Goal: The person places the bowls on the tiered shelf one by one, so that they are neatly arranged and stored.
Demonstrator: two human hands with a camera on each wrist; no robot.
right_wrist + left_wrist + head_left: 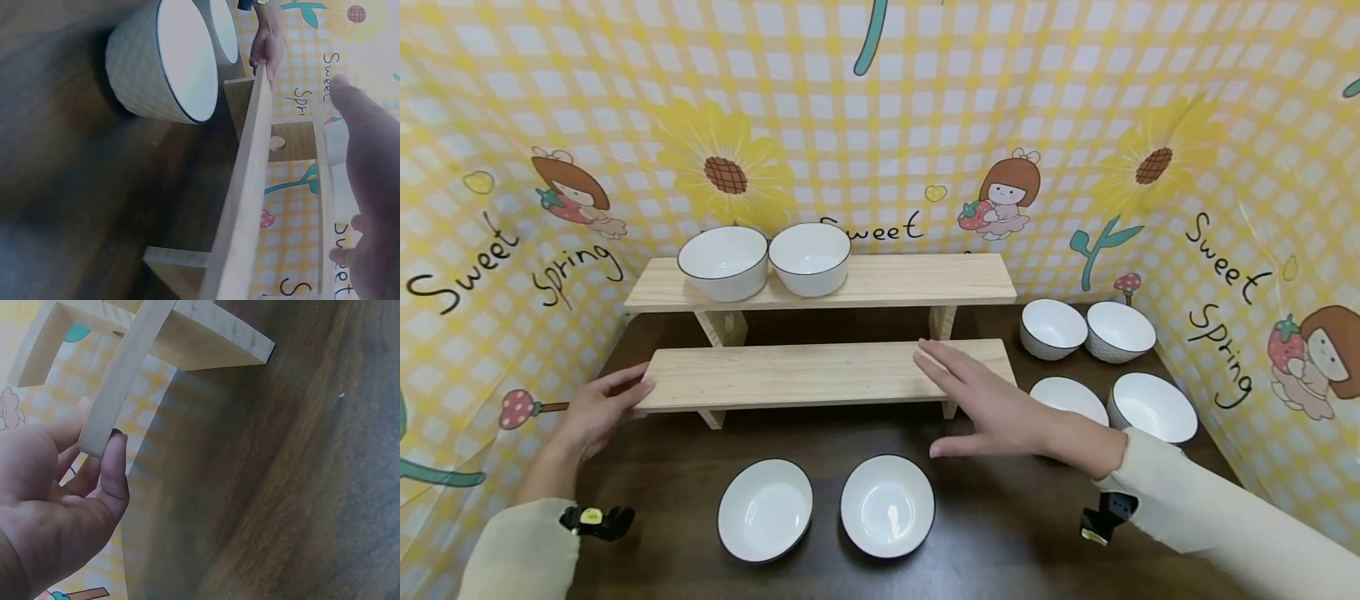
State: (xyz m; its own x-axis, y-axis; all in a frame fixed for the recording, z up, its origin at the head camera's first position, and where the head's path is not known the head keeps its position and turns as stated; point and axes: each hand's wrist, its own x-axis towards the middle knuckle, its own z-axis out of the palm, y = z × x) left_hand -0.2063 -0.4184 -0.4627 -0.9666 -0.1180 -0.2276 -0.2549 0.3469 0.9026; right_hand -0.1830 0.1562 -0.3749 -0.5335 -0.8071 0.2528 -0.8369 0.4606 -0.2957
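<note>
A two-tier wooden shelf stands on the dark table. My left hand pinches the left end of its lower board, thumb on one face and fingers on the other, as the left wrist view shows. Over the right part of the lower board, my right hand is held with fingers extended and thumb apart, gripping nothing; whether it touches the wood I cannot tell. Two white bowls sit side by side on the left of the upper board.
Two dark-rimmed white bowls stand on the table before the shelf. To its right are several more, including two smaller bowls and a larger bowl; my right arm partly covers another. Yellow checked cloth surrounds the back and sides.
</note>
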